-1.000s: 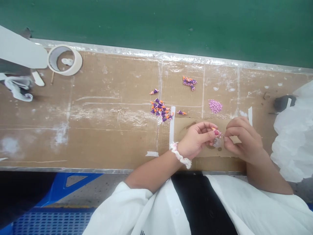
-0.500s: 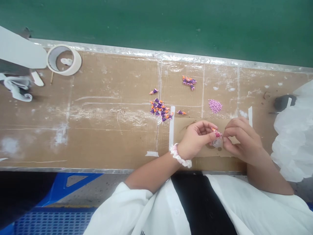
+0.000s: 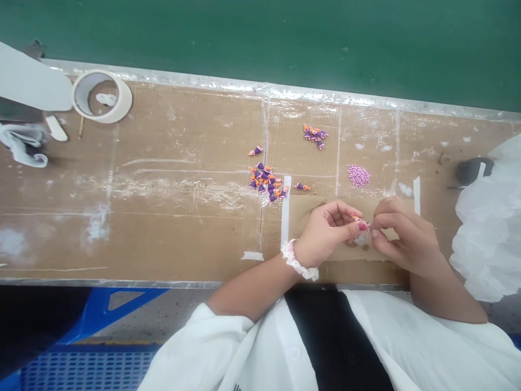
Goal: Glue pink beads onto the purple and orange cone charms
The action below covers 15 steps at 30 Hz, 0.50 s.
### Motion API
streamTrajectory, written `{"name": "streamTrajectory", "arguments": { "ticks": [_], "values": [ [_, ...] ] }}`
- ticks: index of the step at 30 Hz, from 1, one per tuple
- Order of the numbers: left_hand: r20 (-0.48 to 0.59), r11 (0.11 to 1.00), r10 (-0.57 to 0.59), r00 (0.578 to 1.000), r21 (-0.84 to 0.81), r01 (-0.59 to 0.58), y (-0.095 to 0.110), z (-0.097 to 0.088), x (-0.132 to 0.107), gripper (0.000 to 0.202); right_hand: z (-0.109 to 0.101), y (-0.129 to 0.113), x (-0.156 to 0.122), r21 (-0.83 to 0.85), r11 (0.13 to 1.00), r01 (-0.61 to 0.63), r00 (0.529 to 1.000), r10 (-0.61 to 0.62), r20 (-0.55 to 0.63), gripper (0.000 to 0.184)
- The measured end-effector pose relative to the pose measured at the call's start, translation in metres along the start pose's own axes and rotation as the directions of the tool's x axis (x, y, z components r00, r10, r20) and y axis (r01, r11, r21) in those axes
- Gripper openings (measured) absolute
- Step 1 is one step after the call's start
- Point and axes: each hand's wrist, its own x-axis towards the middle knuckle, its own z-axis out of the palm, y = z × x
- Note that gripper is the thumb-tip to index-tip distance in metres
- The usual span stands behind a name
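My left hand (image 3: 328, 233) and my right hand (image 3: 401, 239) meet over the cardboard-covered bench (image 3: 163, 206). Both pinch a small clear capsule (image 3: 361, 237) between their fingertips. A tiny orange and purple cone piece (image 3: 358, 219) shows at the fingertips of my left hand, just above the capsule. A pile of the same purple and orange cone pieces (image 3: 266, 183) lies to the left of my left hand. A smaller cluster of cones (image 3: 314, 134) sits further back. A little heap of pink beads (image 3: 359, 176) lies just beyond my hands.
A roll of white tape (image 3: 101, 96) stands at the back left, beside white scraps (image 3: 24, 149). Crumpled clear plastic bags (image 3: 488, 233) fill the right edge. A dark object (image 3: 470, 169) lies near them. A green surface (image 3: 260, 38) runs behind the bench. A blue crate (image 3: 81, 353) sits below.
My hands have stayed together on the capsule, with only slight finger shifts. The view has drifted a little, so the tape roll appears further left.
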Motion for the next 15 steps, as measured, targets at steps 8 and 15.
{"name": "streamTrajectory", "arguments": {
  "ticks": [8, 15],
  "values": [
    [0.002, 1.0, 0.004, 1.0, 0.02, -0.004, 0.0029, 0.0015, -0.0013, 0.037, 0.0006, -0.0021, -0.0016, 0.055, 0.998, -0.018, 1.0, 0.018, -0.002, 0.023],
    [0.005, 0.999, 0.028, 1.0, 0.041, -0.029, 0.0036, 0.0005, -0.0018, 0.033, 0.0025, -0.0017, -0.0037, 0.071, 0.997, -0.031, 0.999, 0.033, -0.02, 0.022]
  ]
}}
